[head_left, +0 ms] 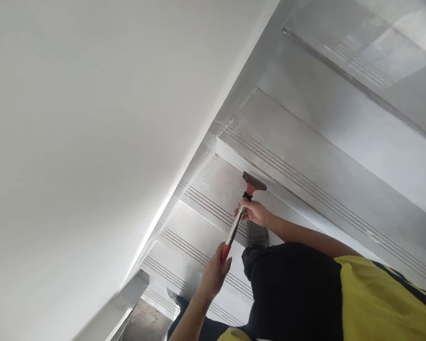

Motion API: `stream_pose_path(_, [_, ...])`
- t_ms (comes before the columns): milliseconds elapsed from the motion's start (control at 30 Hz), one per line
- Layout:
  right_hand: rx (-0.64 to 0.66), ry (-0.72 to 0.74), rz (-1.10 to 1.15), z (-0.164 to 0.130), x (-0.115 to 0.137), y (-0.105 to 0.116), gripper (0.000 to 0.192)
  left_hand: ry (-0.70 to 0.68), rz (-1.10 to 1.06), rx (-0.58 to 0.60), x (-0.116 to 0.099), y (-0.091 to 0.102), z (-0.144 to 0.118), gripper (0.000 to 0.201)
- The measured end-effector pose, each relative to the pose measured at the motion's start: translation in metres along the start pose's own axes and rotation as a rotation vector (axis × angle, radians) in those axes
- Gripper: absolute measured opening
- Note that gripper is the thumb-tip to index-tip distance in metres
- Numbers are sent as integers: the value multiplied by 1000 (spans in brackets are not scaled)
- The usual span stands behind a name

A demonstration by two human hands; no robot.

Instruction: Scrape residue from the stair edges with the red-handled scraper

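Note:
My two hands hold a long scraper [238, 214] with a metal shaft, a red grip and a wide dark blade [254, 181]. My right hand [256, 212] grips the shaft just below the red collar near the blade. At the lower end, my left hand [213, 274] wraps the red grip. The blade lies against a grey stair tread [216, 182], close to the foot of the riser above it. My black trousers [291, 284] and yellow shirt [383, 303] fill the lower right.
Grey tiled stairs [323, 128] with grooved nosing strips [206, 203] run diagonally across the view. A plain white wall [92, 142] covers the left side, edged by a sloping skirting. My shoes [257, 234] stand on the treads; rough floor [145, 324] shows at the bottom.

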State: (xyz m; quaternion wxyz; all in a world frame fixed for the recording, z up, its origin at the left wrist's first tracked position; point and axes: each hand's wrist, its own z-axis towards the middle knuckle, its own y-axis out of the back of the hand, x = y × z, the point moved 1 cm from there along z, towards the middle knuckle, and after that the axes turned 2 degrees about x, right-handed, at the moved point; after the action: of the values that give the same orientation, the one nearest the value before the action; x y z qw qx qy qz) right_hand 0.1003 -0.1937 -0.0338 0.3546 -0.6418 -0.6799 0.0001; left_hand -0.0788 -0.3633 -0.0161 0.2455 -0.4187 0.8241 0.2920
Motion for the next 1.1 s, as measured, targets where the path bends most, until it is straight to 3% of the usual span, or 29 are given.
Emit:
stream_pose_path(100, [-8,-14,-12,26,3,5,24,56,59,3,15,-6,17,37])
stream_pose_path(200, [-32,-21,-29,46,5,14,20,114,134,-39,21,-8,39,37])
stream_pose_path(367, [53,158,-91,44,33,1,22,125,177,-119,21,0,62,33])
stream_pose_path(500, [45,214,-169,37,49,-9,23,104,192,-131,22,5,66,33])
stream_pose_path(733, [-52,116,-166,47,34,1,25,102,209,-118,23,-4,65,33])
stream_pose_path(900, [22,212,-192,44,47,-7,22,79,221,-134,24,7,69,34])
stream_pose_path(1100, [8,162,-208,53,52,-14,17,55,223,-142,26,18,73,34])
